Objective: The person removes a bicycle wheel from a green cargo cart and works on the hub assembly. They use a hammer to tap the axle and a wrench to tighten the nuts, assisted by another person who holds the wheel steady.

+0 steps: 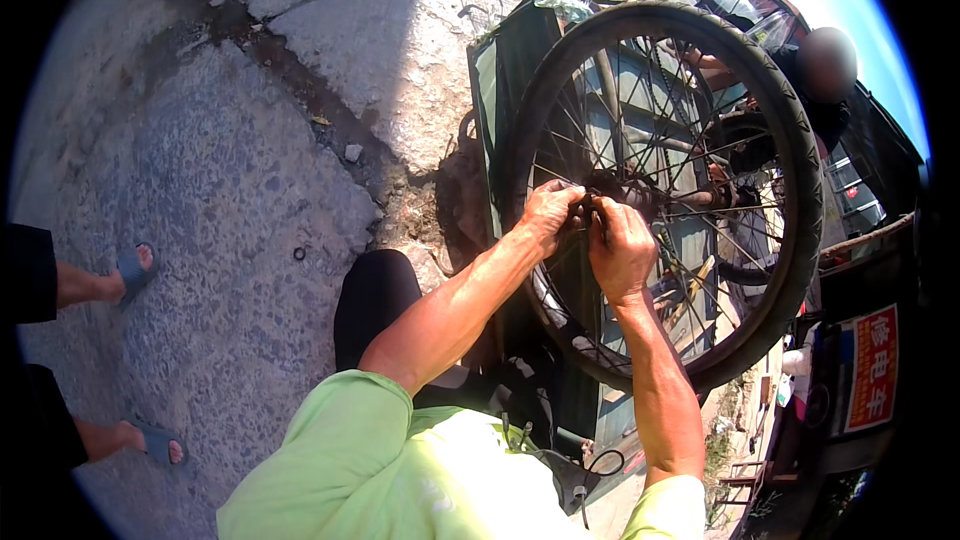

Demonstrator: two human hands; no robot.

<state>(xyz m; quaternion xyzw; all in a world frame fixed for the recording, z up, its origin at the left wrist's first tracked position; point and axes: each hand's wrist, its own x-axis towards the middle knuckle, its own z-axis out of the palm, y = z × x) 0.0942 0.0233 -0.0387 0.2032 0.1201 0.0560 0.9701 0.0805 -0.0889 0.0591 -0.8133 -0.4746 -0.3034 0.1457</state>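
Note:
A large spoked wheel (pixel 800 200) with a black tyre stands in front of me at the centre right. Both my hands are at its dark hub (pixel 632 190). My left hand (pixel 553 205) is closed, thumb and finger pinched at a small dark part just left of the hub. My right hand (pixel 622 245) is closed beside it, slightly lower, fingertips on the same spot. What exactly they grip is too small and shaded to make out. Behind the wheel are a green metal body (pixel 485 90) and parts of a bicycle frame.
Another person (pixel 820 110) is behind the wheel at the right. Another person's sandalled feet (pixel 140 275) stand at the left on cracked concrete (pixel 220 160). A red sign (pixel 870 370) is at the lower right. Dark cables (pixel 605 465) hang near my waist.

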